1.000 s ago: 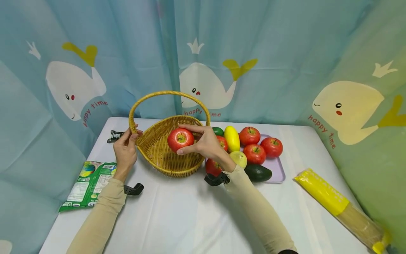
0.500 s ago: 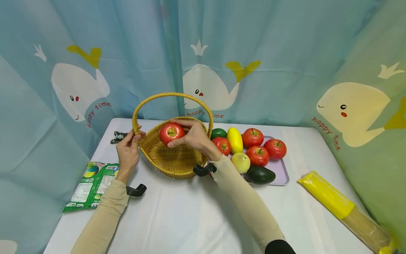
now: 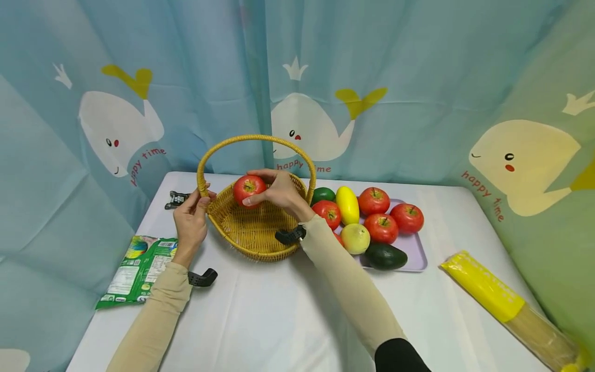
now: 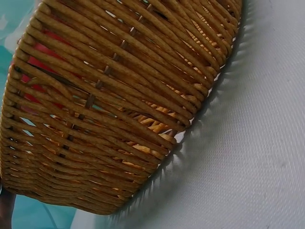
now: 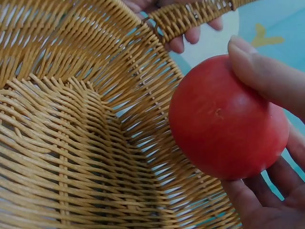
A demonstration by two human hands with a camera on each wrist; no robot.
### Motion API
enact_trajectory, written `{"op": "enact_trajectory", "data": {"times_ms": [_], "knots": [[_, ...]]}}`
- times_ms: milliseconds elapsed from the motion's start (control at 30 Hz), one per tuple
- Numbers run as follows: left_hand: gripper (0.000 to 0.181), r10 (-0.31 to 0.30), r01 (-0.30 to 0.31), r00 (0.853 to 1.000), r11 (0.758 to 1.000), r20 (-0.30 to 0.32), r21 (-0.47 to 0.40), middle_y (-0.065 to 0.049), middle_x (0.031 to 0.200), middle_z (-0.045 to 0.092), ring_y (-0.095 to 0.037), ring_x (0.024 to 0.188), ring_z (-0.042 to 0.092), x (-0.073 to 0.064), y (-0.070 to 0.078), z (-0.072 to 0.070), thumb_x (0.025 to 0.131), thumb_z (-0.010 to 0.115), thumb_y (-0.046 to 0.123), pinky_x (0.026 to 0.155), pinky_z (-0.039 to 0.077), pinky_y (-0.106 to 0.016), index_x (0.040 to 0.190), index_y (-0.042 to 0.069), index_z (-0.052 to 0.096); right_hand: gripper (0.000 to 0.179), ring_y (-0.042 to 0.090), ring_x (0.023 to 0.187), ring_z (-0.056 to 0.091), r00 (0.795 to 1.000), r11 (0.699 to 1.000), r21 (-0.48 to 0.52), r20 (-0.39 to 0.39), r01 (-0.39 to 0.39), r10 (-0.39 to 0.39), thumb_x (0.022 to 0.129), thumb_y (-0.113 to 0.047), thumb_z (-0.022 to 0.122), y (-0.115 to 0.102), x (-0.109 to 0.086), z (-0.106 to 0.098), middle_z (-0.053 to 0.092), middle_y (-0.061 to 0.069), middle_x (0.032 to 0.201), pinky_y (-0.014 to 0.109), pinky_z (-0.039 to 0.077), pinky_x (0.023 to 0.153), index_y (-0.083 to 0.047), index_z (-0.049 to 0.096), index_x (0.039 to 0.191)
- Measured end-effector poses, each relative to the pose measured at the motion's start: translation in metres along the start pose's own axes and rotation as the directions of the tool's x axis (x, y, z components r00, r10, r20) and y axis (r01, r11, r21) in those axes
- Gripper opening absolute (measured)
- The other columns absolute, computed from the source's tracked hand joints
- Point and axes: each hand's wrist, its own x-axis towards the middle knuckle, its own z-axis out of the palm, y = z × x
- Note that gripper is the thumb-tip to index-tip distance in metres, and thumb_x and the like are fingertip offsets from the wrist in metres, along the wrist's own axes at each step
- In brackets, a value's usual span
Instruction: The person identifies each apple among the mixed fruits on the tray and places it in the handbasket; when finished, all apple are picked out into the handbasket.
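A golden wicker basket (image 3: 253, 235) with a tall arched handle stands on the white table. My left hand (image 3: 190, 219) grips the handle's base at the basket's left end. In the right wrist view, fingers of that hand show behind the wicker handle (image 5: 190, 19). My right hand (image 3: 283, 194) holds a red apple (image 3: 249, 190) between thumb and fingers, over the back left of the basket's opening. Seen from the right wrist, the apple (image 5: 226, 119) is beside the inner wall, and the basket floor (image 5: 62, 157) is bare. The left wrist view looks at the basket's outer side (image 4: 105, 105).
Right of the basket, a lilac tray (image 3: 420, 256) bears several red apples (image 3: 381, 228), a yellow fruit (image 3: 347, 205), a pale round fruit (image 3: 355, 238) and an avocado (image 3: 386, 257). A green snack bag (image 3: 139, 268) and black packet (image 3: 177, 200) lie left; a yellow-wrapped noodle pack (image 3: 511, 310) lies right.
My right hand has carried the apple leftward and slightly back over the basket. The left hand keeps its grip on the handle base. The whole head view has shifted slightly.
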Motion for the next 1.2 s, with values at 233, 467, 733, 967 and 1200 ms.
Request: {"op": "enact_trajectory", "data": {"times_ms": [233, 467, 733, 967, 1200], "knots": [[0.032, -0.015, 0.015, 1.000, 1.000, -0.009, 0.003, -0.007, 0.106, 0.078, -0.008, 0.103, 0.073, 0.000, 0.000, 0.000, 0.107, 0.058, -0.001, 0.098, 0.058, -0.019, 0.137, -0.008, 0.067, 0.067, 0.022, 0.123, 0.065, 1.000, 1.000, -0.012, -0.017, -0.014, 0.014, 0.070, -0.012, 0.102, 0.010, 0.011, 0.002, 0.073, 0.002, 0.132, 0.037, 0.058, 0.107, -0.019, 0.076, 0.131], [0.033, -0.034, 0.034, 0.999, 0.999, -0.014, 0.015, -0.019, 0.109, 0.076, -0.008, 0.105, 0.073, 0.000, 0.001, 0.002, 0.107, 0.058, 0.001, 0.099, 0.057, -0.018, 0.138, -0.005, 0.067, 0.066, 0.021, 0.122, 0.067, 0.999, 0.993, -0.116, -0.033, -0.002, -0.002, 0.068, -0.017, 0.104, 0.016, 0.016, 0.002, 0.073, 0.003, 0.132, 0.035, 0.059, 0.105, -0.015, 0.077, 0.128], [0.033, -0.033, 0.034, 0.999, 0.999, -0.024, 0.018, -0.021, 0.108, 0.075, -0.011, 0.104, 0.073, 0.000, 0.002, 0.003, 0.106, 0.058, -0.002, 0.097, 0.058, -0.016, 0.137, -0.007, 0.067, 0.069, 0.023, 0.124, 0.066, 1.000, 0.973, -0.232, -0.028, -0.010, 0.003, 0.068, -0.016, 0.103, 0.023, 0.018, 0.006, 0.074, 0.006, 0.132, 0.036, 0.057, 0.108, -0.014, 0.075, 0.131], [0.032, -0.012, 0.013, 1.000, 1.000, -0.018, 0.016, -0.021, 0.108, 0.076, -0.010, 0.103, 0.074, 0.000, 0.000, 0.004, 0.106, 0.059, -0.003, 0.097, 0.058, -0.017, 0.136, -0.006, 0.068, 0.073, 0.023, 0.122, 0.066, 0.999, 0.925, -0.379, -0.016, 0.023, -0.031, 0.069, -0.020, 0.103, 0.026, 0.016, 0.010, 0.072, 0.008, 0.132, 0.037, 0.057, 0.107, -0.013, 0.071, 0.134], [0.032, -0.007, 0.008, 0.999, 1.000, -0.035, 0.016, -0.036, 0.108, 0.071, -0.006, 0.105, 0.074, -0.005, -0.001, 0.002, 0.106, 0.059, -0.002, 0.098, 0.057, -0.016, 0.136, -0.007, 0.068, 0.074, 0.025, 0.122, 0.064, 1.000, 0.917, -0.399, -0.019, -0.019, 0.012, 0.069, -0.024, 0.103, 0.027, 0.011, 0.015, 0.069, 0.008, 0.133, 0.040, 0.057, 0.106, -0.014, 0.069, 0.134]]}}
